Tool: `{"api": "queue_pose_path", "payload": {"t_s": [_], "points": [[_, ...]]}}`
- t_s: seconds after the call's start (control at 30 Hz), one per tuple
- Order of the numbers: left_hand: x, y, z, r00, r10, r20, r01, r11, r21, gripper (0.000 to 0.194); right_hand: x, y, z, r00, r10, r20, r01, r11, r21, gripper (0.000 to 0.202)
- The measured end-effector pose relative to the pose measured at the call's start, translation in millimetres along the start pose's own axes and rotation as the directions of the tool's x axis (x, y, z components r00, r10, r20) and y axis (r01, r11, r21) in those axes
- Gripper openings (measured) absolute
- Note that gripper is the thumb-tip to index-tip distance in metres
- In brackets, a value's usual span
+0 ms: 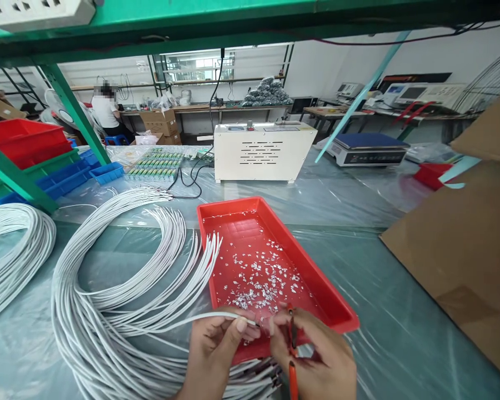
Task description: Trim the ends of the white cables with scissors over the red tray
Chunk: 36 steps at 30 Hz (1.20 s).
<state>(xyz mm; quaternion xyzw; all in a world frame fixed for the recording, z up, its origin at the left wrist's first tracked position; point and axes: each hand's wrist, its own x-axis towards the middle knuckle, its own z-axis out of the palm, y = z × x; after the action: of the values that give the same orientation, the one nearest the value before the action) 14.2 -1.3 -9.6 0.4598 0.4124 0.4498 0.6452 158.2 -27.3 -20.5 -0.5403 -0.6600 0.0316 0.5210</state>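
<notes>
Near the lower middle, my left hand (216, 350) pinches a white cable (200, 318) close to its dark stripped end. My right hand (316, 355) is closed around an orange-handled tool (292, 378), with its thumb and forefinger at the cable's tip; the tool's jaws are hidden. Both hands are over the near end of a red tray (237, 233), which holds many small silvery scraps (262, 283). A big coil of white cables (69, 278) curves around on the left, some of its ends resting over the tray's left rim.
Another cable coil (37, 244) lies far left, below stacked bins (25, 144). Behind the tray stand a cream machine (264, 153) and a scale (364, 150). A cardboard box (462, 261) borders the right. A person (106, 111) sits in the background.
</notes>
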Motion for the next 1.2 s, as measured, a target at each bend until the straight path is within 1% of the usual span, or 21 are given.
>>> {"api": "queue_pose_path", "payload": {"t_s": [0.1,0.17,0.2,0.23,0.3,0.43,0.53,0.63,0.67,0.73,0.8,0.87,0.97,1.03,1.07,1.13,1.2], "points": [[1.1,2.2,0.0,0.999,-0.031,0.042,0.033,0.999,-0.035,0.019,4.6,10.1,-6.7,0.999,0.047,0.004,-0.047,0.996,-0.081,0.014],[1.9,1.0,-0.6,0.997,-0.044,0.066,0.048,0.997,-0.059,0.019,6.5,14.3,-8.7,0.996,0.087,0.005,-0.086,0.989,-0.124,0.006],[2.2,0.0,-1.1,0.996,-0.047,0.081,0.053,0.996,-0.071,0.019,7.2,14.9,-9.0,0.994,0.109,0.004,-0.108,0.985,-0.134,0.006],[2.5,-1.1,-1.6,0.994,-0.053,0.097,0.061,0.995,-0.083,0.020,8.0,14.5,-9.1,0.992,0.128,0.003,-0.126,0.983,-0.131,0.011],[2.9,-3.2,-2.6,0.990,-0.063,0.124,0.076,0.991,-0.107,0.020,9.8,11.3,-9.0,0.988,0.155,0.018,-0.153,0.985,-0.083,0.016],[3.0,-6.7,-3.3,0.988,-0.067,0.141,0.087,0.986,-0.145,0.019,12.0,3.3,-8.5,0.984,0.152,0.097,-0.164,0.978,0.130,0.008],[3.5,-8.3,-2.8,0.990,-0.033,0.136,0.056,0.985,-0.162,0.017,10.6,0.3,-7.5,0.984,0.091,0.152,-0.123,0.969,0.216,0.005],[3.7,-7.9,-1.6,0.990,0.016,0.141,0.010,0.983,-0.185,0.016,8.6,-0.9,-5.8,0.981,0.066,0.180,-0.105,0.971,0.215,0.009],[3.6,-7.3,-1.1,0.989,0.027,0.147,0.002,0.981,-0.194,0.017,8.3,-1.2,-5.2,0.981,0.064,0.185,-0.104,0.972,0.211,0.009],[3.1,-5.9,0.1,0.986,0.034,0.166,0.004,0.975,-0.223,0.016,8.8,-1.9,-4.5,0.987,0.042,0.156,-0.074,0.976,0.204,0.008],[2.6,-5.1,1.1,0.981,0.024,0.191,0.029,0.962,-0.272,0.016,10.3,-2.7,-4.5,0.996,-0.015,0.091,-0.003,0.982,0.190,0.010],[2.3,-5.2,1.8,0.978,-0.001,0.211,0.071,0.943,-0.324,0.016,12.3,-3.6,-5.2,0.994,-0.111,0.023,0.106,0.982,0.156,0.015],[2.8,-6.3,2.5,0.970,-0.047,0.238,0.139,0.911,-0.389,0.016,14.9,-4.9,-6.6,0.966,-0.260,-0.012,0.260,0.961,0.094,0.021],[3.8,-6.3,3.2,0.964,-0.067,0.258,0.172,0.895,-0.412,0.016,15.6,-5.8,-7.1,0.947,-0.322,-0.014,0.322,0.944,0.064,0.022],[4.4,-5.8,3.7,0.962,-0.073,0.265,0.182,0.891,-0.415,0.016,15.6,-6.2,-7.4,0.942,-0.336,-0.015,0.336,0.940,0.060,0.023],[4.9,-4.2,4.7,0.961,-0.083,0.262,0.189,0.893,-0.409,0.016,14.3,-6.7,-8.0,0.947,-0.320,-0.025,0.321,0.944,0.080,0.024],[2.3,-2.7,5.3,0.970,-0.093,0.226,0.180,0.898,-0.401,0.015,11.8,-6.3,-9.5,0.967,-0.248,-0.049,0.253,0.959,0.132,0.022]]}}
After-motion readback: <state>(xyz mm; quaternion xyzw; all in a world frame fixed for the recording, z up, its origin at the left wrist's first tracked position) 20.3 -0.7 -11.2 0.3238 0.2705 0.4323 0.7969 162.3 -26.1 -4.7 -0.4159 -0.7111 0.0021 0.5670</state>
